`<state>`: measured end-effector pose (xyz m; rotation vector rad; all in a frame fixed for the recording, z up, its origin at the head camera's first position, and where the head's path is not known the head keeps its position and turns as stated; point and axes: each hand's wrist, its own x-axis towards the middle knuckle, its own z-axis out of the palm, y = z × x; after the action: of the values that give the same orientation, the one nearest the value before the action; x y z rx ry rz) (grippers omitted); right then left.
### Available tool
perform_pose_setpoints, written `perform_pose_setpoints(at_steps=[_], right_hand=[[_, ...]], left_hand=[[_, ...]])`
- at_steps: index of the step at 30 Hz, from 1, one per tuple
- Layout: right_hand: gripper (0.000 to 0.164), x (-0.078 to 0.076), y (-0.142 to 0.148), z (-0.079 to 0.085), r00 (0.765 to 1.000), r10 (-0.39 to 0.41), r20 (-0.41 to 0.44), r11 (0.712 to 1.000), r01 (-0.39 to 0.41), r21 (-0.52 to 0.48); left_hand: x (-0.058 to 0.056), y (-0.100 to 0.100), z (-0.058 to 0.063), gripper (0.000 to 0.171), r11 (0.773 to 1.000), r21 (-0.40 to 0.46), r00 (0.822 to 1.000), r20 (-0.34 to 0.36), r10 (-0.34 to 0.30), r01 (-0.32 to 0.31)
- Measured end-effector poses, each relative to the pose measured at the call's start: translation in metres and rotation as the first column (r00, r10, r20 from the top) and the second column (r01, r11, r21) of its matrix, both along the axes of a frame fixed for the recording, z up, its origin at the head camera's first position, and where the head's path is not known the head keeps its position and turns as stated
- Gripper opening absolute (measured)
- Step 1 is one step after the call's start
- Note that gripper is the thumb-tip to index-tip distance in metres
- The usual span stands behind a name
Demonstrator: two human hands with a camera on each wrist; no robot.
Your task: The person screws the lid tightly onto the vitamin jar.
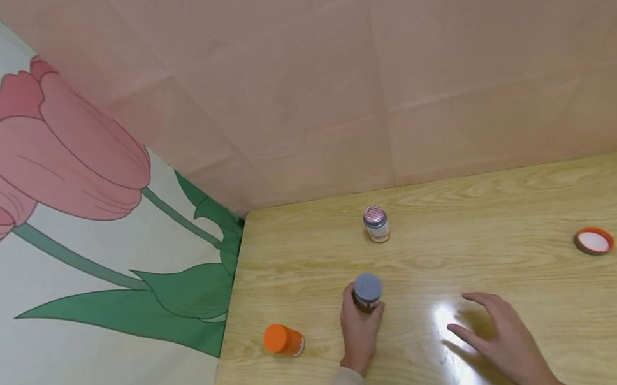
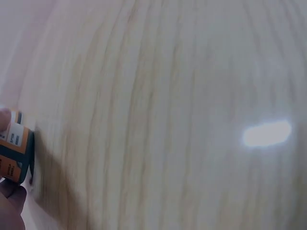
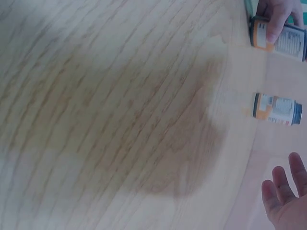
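Left hand [image 1: 361, 335] gripping the grey-capped jar [image 1: 366, 305], right hand [image 1: 504, 340] spread and empty, I seemingly steady it; next likely requires gripping its cap [image 1: 367, 286].

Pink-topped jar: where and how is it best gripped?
Likely round its cylindrical body, below the narrower neck, with the right hand coming from the right: the pink-topped jar stands upright with nothing close on that side, while the left hand holds the grey-topped jar in front of it.
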<state>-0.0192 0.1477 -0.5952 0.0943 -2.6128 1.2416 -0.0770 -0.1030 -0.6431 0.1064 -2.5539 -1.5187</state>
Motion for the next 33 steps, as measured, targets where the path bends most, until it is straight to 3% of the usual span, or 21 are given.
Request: perform_pose_setpoints(at_steps=[6, 10, 18, 24, 33], right_hand=[[0.058, 0.003, 0.003, -0.004, 1.0, 0.006, -0.003, 1.0, -0.006, 0.003], [0.056, 0.004, 0.004, -0.005, 1.0, 0.01, 0.003, 1.0, -0.01, 0.006], [0.054, 0.006, 0.008, -0.003, 0.999, 0.009, 0.039, 1.0, -0.01, 0.003], [0.053, 0.009, 0.015, -0.004, 0.993, 0.007, 0.119, 1.0, -0.007, -0.004], [0.053, 0.011, 0.021, -0.005, 0.994, -0.002, 0.105, 1.0, 0.001, 0.004]], left_hand=[[-0.009, -0.014, 0.002, 0.066, 0.992, 0.093, 0.996, 0.021, 0.085, -0.086], [-0.014, -0.021, 0.003, 0.067, 0.983, 0.108, 0.989, 0.009, 0.146, -0.146], [-0.023, -0.036, 0.009, 0.07, 0.95, 0.14, 0.96, 0.037, 0.278, -0.28], [-0.028, -0.048, 0.009, 0.071, 0.929, 0.161, 0.942, 0.048, 0.331, -0.335], [-0.033, -0.058, 0.005, 0.071, 0.891, 0.185, 0.909, 0.062, 0.411, -0.415]])
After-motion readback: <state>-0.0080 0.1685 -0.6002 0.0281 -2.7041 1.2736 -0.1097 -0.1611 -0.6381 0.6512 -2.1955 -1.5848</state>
